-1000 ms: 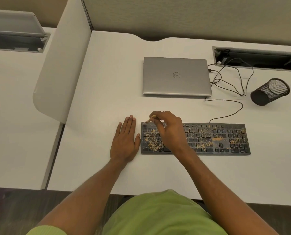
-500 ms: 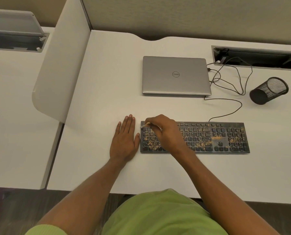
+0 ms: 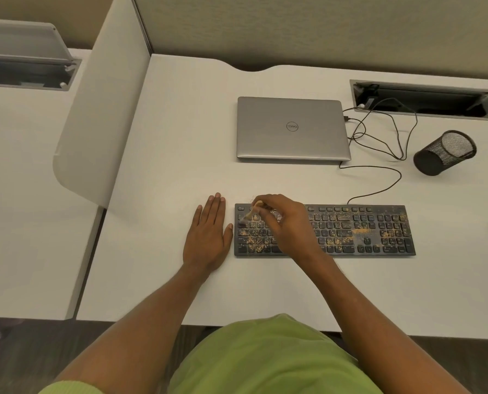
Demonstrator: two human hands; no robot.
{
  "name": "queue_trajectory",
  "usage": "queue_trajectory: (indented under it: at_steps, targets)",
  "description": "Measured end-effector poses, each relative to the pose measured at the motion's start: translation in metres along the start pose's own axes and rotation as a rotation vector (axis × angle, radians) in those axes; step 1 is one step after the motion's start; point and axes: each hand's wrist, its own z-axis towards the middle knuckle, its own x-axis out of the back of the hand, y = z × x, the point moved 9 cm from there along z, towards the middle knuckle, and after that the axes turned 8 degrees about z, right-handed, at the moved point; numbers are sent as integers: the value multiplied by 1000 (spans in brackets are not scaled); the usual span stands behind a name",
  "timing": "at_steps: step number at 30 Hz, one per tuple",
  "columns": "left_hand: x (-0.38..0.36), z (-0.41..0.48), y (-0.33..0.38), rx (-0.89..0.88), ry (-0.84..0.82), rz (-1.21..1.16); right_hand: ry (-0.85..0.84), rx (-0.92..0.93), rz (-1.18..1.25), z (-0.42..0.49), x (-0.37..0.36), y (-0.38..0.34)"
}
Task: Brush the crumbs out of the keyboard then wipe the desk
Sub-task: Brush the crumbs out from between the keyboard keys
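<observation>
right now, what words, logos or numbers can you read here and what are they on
"DELL": round logo on the lid of the closed laptop, seen upside down from this view.
Key legends on the keyboard: too small and blurred to read.
No other readable text shows.

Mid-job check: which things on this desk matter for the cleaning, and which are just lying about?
In use: keyboard, crumbs, brush in the right hand, desk, left hand flat beside the keyboard.
Lying about: laptop, mesh cup, cables.
</observation>
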Motion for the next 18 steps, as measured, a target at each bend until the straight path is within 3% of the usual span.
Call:
queue_trajectory:
  at_steps: [3,10,18]
  targets:
    - [0,0,0,-1,-2,5,84,-12,3,-1,5,2]
    - [3,0,1,5,4,4,24,-66,0,-5,-2,5]
    - [4,-1,2,14,7,-9,196,-131,26,-7,7,6]
